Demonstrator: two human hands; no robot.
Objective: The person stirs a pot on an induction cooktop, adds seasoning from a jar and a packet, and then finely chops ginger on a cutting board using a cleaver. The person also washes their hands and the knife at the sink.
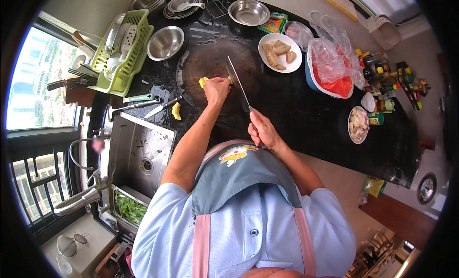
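On a round dark chopping board [193,62], my left hand [216,91] holds down a yellow food piece [203,82], maybe peeled ginger; a bit of it shows at each side of the fingers. My right hand [264,130] grips the handle of a cleaver [238,83], its blade upright just right of the left fingers. Left of the board, another yellow piece [176,111] lies on the black counter beside a small knife [163,107]. A white plate with pale brown meat-like pieces [280,52] stands to the right of the board.
At left are a steel sink [143,148] with leafy greens [129,208] and a green dish rack [134,62]. Steel bowls [165,43] stand behind. At right are a tub with red and clear plastic bags [331,70], a bowl of pale sliced food [358,124] and several seasoning bottles [380,73].
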